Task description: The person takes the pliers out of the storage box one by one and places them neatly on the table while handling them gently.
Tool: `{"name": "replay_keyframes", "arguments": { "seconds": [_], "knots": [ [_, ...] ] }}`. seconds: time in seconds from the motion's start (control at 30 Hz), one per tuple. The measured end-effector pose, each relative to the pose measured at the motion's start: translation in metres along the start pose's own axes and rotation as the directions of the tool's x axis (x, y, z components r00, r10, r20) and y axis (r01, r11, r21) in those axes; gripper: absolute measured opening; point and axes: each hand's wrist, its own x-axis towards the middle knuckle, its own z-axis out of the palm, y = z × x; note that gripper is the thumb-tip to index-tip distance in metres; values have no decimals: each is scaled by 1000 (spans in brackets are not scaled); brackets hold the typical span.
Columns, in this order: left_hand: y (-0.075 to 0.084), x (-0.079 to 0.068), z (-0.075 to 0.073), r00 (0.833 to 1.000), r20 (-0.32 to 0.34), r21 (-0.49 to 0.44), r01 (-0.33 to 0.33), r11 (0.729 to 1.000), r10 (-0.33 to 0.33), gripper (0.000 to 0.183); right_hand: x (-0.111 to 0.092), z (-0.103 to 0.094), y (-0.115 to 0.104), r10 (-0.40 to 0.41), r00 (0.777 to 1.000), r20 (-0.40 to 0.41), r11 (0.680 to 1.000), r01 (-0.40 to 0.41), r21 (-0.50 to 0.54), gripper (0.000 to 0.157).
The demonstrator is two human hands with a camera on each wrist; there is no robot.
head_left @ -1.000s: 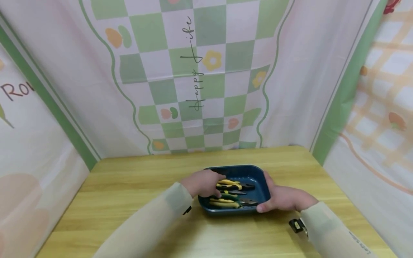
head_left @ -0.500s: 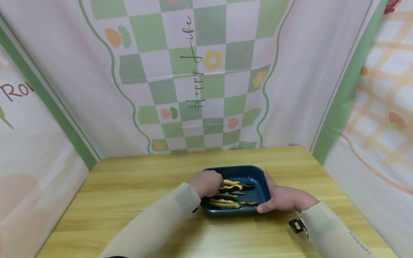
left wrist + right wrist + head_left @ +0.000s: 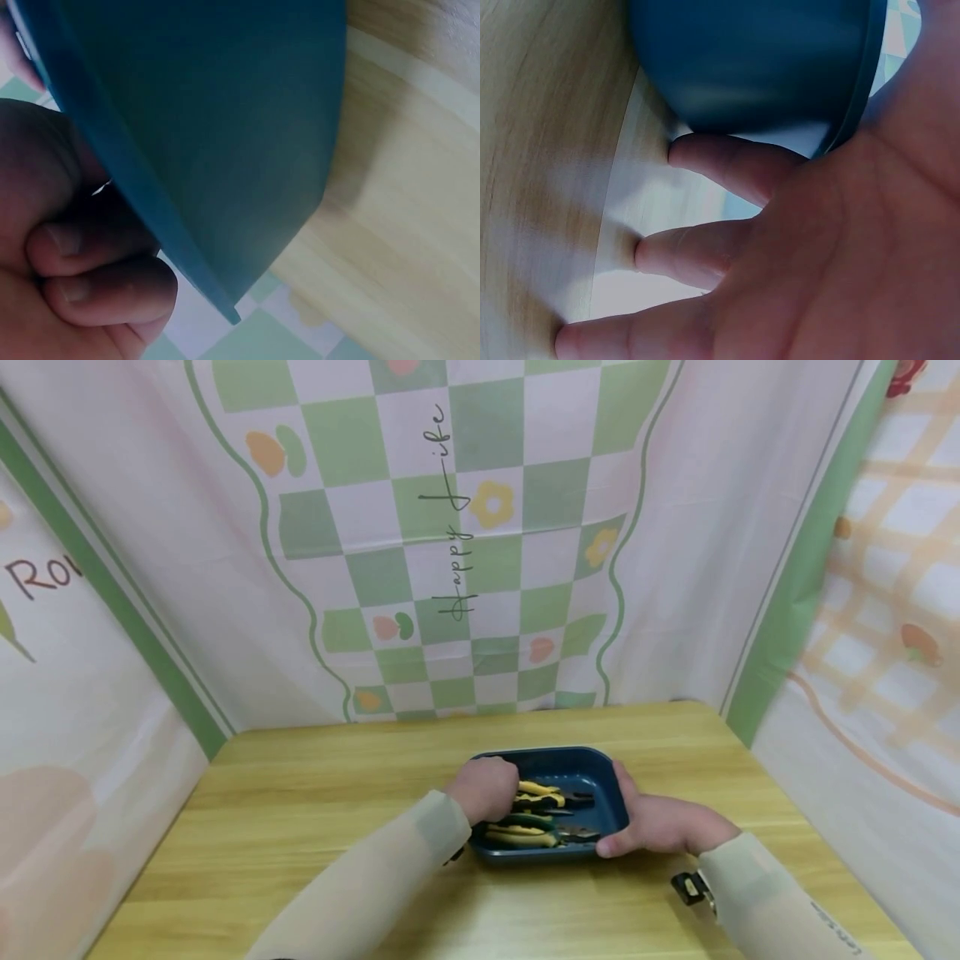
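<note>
A dark blue rectangular tray (image 3: 547, 855) stands on the table with several pliers inside. My left hand (image 3: 486, 787) reaches over its left end, fingers curled down around plier handles; which pliers it grips is mostly hidden. Yellow-and-black-handled pliers (image 3: 542, 801) show beside its knuckles, jaws to the right. Nearer me lie pliers with green and yellow handles (image 3: 521, 837). My right hand (image 3: 663, 822) braces the tray's right end, thumb on the near corner. In the right wrist view, its spread, straight fingers (image 3: 690, 251) touch the table outside the tray wall (image 3: 757, 67).
The wooden table (image 3: 322, 777) runs back to a curtain (image 3: 480, 568) with a green-and-white check print. More printed cloth (image 3: 885, 693) hangs along both sides. A black clip (image 3: 690, 887) sits at my right wrist.
My left hand has shifted right and curled its fingers down over the plier handles. A pointed plier tip near it has turned slightly. The right hand and the tray have stayed put.
</note>
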Motion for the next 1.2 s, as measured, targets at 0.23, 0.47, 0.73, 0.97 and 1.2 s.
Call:
{"name": "replay_keyframes", "arguments": {
  "seconds": [0.23,0.47,0.73,0.97,1.2],
  "knots": [
    [2,-2,-3,999,-39,-67,20,998,-23,29,0,0,0,-11,1000,-2,1000,11,-1,139],
    [0,-4,-11,998,-66,-45,-26,999,23,28,1,0,-1,9,1000,1,1000,-9,-10,139],
    [-15,-9,-20,996,-70,-259,-72,963,55,18,1,-1,0,2,1000,5,1000,-2,-25,139],
    [-30,-13,-30,994,-90,-509,-92,856,53,17,2,-1,1,-8,1000,-5,1000,8,-26,139],
    [-44,-20,-36,998,-43,-761,3,649,-54,23,2,0,1,-30,1000,-8,999,29,-34,139]
  ]
}}
